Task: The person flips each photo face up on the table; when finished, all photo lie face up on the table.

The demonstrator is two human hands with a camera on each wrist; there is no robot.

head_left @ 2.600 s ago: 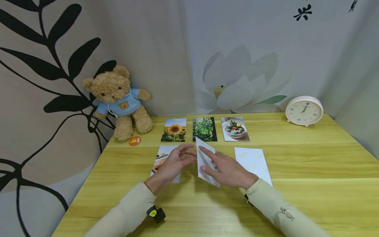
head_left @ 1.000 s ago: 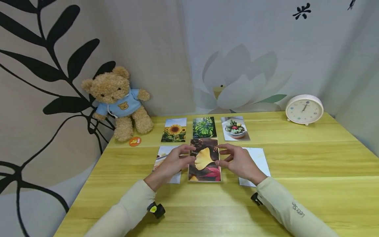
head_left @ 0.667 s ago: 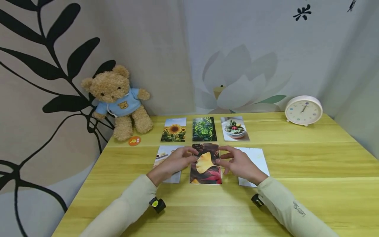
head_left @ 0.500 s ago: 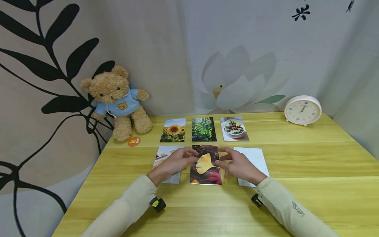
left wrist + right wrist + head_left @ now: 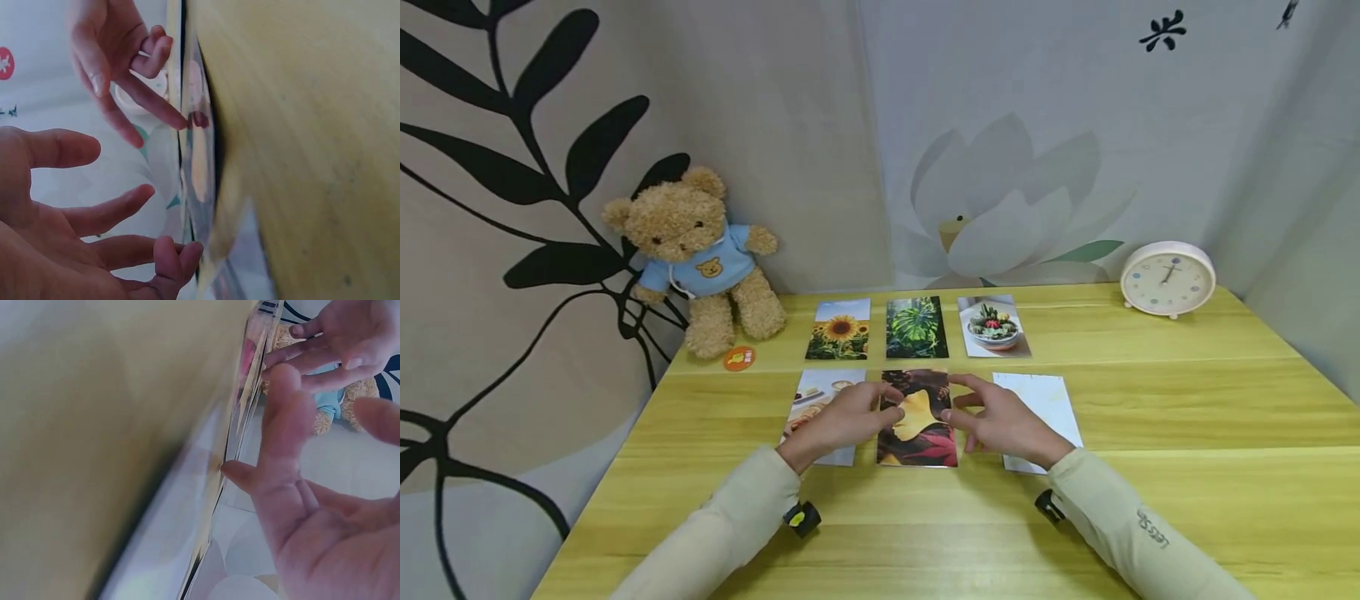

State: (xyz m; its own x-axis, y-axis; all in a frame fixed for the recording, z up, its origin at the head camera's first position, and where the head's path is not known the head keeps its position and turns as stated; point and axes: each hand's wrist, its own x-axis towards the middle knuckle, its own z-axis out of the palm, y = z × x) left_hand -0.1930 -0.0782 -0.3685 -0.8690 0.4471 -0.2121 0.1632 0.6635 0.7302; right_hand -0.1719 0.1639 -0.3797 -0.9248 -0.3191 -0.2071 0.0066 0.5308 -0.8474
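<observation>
A picture card with a yellow ginkgo leaf [image 5: 916, 450] lies face up, in the middle of the front row. My left hand [image 5: 853, 414] is at its left side, thumb and fingers reaching over that edge. My right hand [image 5: 996, 421] is at the opposite side, with index finger and thumb by the card's right edge. Both wrist views show the fingers spread and loosely bent, with little-side fingertips down at the low card. Under my left wrist is a food picture card [image 5: 805, 404], partly covered. A pale card [image 5: 1048, 408] lies partly beneath my right hand.
Behind are a sunflower card [image 5: 838, 329], a green leaf card [image 5: 917, 327] and a cactus bowl card [image 5: 995, 327]. A teddy bear [image 5: 700, 258] in a blue top sits at the back left beside an orange round sticker [image 5: 740, 358]. A white clock [image 5: 1168, 279] stands back right.
The ginkgo card, earlier held up on edge with its white back showing, now lies flat and face up. It has since come nearer me and shifted slightly left, both hands moving alongside it.
</observation>
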